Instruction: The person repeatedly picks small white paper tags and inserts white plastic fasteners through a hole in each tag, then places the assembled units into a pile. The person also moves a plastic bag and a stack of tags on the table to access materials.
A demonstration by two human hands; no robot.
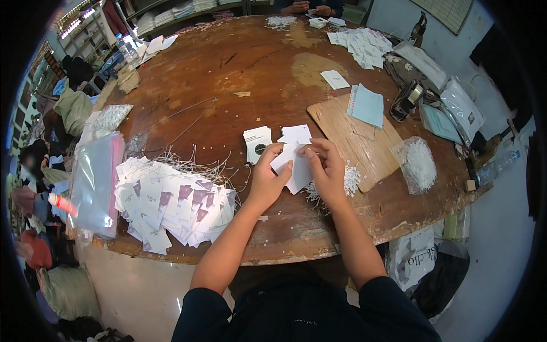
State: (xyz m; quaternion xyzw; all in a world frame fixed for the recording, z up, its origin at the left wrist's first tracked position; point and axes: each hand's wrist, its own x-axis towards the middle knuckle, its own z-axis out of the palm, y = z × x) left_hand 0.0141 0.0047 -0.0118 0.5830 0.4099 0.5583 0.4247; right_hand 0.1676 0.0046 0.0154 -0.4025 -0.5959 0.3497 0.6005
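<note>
Worn round wooden table fills the view. Near its front edge, the left hand and right hand together pinch a white paper tag between them, just right of the heaped tag pile.

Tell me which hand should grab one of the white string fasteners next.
Probably the right hand: the loose white string fasteners lie right beside and under it. The left hand sits on the far side of the white paper tag both hands are holding.
</note>
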